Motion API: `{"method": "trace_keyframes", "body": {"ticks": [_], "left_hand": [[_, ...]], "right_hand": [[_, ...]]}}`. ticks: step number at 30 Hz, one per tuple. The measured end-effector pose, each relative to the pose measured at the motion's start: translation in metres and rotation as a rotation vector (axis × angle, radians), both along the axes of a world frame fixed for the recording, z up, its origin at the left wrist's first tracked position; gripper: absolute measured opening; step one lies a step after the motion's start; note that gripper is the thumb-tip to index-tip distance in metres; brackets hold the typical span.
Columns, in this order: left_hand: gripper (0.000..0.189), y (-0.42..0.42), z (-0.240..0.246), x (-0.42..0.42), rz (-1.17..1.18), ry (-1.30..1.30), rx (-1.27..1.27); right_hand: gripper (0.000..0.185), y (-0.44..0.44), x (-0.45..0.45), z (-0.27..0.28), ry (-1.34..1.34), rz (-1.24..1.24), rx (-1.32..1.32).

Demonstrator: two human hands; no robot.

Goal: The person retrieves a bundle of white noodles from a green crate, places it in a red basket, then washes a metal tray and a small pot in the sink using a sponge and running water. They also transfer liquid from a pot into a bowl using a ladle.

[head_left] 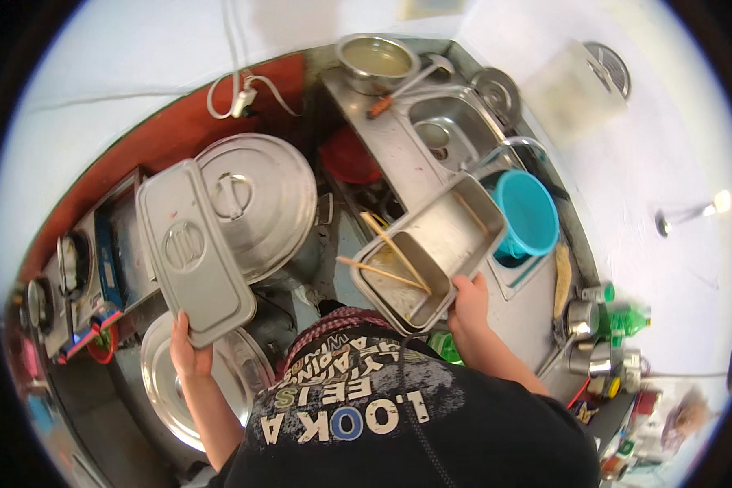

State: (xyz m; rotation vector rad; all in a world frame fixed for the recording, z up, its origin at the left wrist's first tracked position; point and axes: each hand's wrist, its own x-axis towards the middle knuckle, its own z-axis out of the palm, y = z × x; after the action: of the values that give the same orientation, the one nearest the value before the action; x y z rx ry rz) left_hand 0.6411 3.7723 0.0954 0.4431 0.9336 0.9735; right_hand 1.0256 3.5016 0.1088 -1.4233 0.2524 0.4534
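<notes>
My left hand (191, 352) grips the near end of a rectangular metal pan lid (215, 277), which is tilted over two big round metal lids. My right hand (468, 308) holds a long rectangular metal pan (457, 235) by its right side. Inside that pan, at its near end, sits a smaller metal pan (381, 293) with some residue at the bottom. A pair of wooden sticks (396, 253) rests in the smaller pan, their ends jutting over its rim. Both pans are held before my body, close to the sink counter.
A metal sink (457, 125) is set in the steel counter (372, 137). On the counter are a pot of cloudy liquid (376, 61), a ladle (412, 85) and a turquoise bucket (527, 213). Large round lids (268, 183) stand at left. Bottles (625, 320) and small pots crowd the right.
</notes>
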Motion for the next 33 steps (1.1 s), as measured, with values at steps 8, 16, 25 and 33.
{"method": "trace_keyframes", "body": {"ticks": [8, 16, 25, 33], "left_hand": [[0.052, 0.010, 0.049, 0.193, -0.575, -0.173, 0.189], [0.054, 0.033, 0.043, 0.344, -0.722, -0.155, 0.074], [0.061, 0.058, 0.040, 0.508, -0.925, -0.145, 0.233], [0.047, 0.057, -0.056, 0.633, -0.989, -0.134, -0.148]], "right_hand": [[0.027, -0.200, 0.040, -0.068, 0.040, -0.778, -0.115], [0.029, -0.382, 0.090, -0.142, 0.149, -0.928, -0.583], [0.074, -0.111, 0.289, -0.010, -0.827, -0.161, -0.614], [0.051, 0.093, 0.425, 0.016, -0.242, 0.690, 0.578]]}}
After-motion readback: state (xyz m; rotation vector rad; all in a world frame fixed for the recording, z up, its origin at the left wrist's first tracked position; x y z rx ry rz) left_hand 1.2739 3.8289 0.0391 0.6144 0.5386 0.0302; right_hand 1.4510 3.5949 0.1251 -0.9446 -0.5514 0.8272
